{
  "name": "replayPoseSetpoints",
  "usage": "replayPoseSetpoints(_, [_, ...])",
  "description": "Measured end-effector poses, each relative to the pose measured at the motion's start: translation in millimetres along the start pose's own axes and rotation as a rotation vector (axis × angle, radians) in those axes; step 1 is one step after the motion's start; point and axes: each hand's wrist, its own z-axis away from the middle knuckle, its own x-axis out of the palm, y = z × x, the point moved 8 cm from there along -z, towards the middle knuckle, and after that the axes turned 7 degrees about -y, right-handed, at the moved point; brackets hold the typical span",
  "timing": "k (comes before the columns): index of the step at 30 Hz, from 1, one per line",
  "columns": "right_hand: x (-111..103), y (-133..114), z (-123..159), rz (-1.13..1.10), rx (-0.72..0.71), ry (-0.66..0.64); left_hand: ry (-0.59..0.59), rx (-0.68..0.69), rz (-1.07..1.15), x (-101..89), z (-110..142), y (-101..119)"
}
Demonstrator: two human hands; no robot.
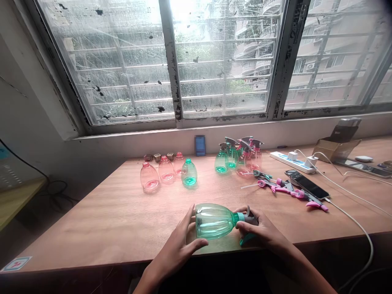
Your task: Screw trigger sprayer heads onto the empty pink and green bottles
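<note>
A clear green spray bottle (214,221) lies sideways in the air just above the table's front edge, its base to the left. My right hand (257,228) grips its dark grey and teal trigger head at the collar. Around the base, my left hand (180,241) is cupped, with the thumb at the lower edge and fingers at the far side. Behind them stand several headless bottles: a green bottle (189,173) and pink bottles, such as a pink bottle (149,177). Loose pink and grey spray heads (284,188) lie to the right.
Several bottles with heads, among them a green one (221,161), stand at the back. A power strip (292,162), a phone (307,184) on a white cable (352,222) and an opened cardboard box (330,149) occupy the right. A small blue-screened device (200,145) leans against the wall.
</note>
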Motion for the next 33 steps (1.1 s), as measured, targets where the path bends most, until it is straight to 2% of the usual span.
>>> replayPoseSetpoints(4, [-1.6,0.8,-1.6,-0.017,-0.015,0.011,-0.007,0.028,-0.035,0.3,-0.6,0.9])
replayPoseSetpoints(9, [-3.7,1.5,-0.5,-0.002,-0.014,0.029,-0.066,0.048,0.037,5.1,-2.0,-1.1])
replayPoseSetpoints(15, [-2.9,1.0,-1.0,-0.008,-0.019,0.02,-0.067,0.024,0.052,4.0,0.6,3.8])
replayPoseSetpoints(18, [-3.7,0.8,-1.4,-0.024,-0.017,0.023,-0.03,0.0,0.01,0.9,1.1,0.2])
replayPoseSetpoints(22, [-3.4,0.1,-1.6,-0.043,-0.023,0.012,-0.061,0.044,0.057,4.5,-0.5,-2.5])
replayPoseSetpoints(26, [-2.8,-0.1,-1.6,-0.038,-0.023,0.012,-0.044,0.017,0.098,4.4,-0.8,-4.4])
replayPoseSetpoints(33, [-2.5,0.8,-1.1,-0.017,-0.023,0.006,-0.04,-0.014,0.048,1.5,-1.0,2.1])
